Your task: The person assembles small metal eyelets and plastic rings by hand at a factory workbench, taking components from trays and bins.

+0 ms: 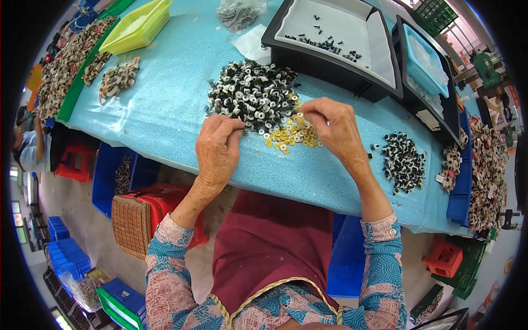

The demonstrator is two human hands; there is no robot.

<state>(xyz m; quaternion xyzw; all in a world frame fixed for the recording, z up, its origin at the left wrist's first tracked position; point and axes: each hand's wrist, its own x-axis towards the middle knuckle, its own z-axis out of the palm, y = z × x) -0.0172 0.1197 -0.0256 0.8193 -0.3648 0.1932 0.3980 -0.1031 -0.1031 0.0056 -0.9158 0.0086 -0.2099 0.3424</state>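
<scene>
A heap of small black pieces with white rings (254, 91) lies on the blue table covering (165, 110). At its left front edge is my left hand (219, 146), fingers curled and thumb and fingertips pinched together; anything between them is too small to make out. To the right, my right hand (336, 127) hovers over a scatter of yellow and white washers (291, 135) that touches the heap. Its thumb and forefinger are pinched too, and I cannot tell what they hold. A smaller pile of black-and-white pieces (404, 162) sits right of my right forearm.
A black tray (341, 74) with a white liner and loose black pieces stands at the back, beside another holding a light-blue basket (423, 60). Back left are a yellow-green basket (137, 27) and spotted fabric pieces (118, 80). Below stands a red stool (165, 212).
</scene>
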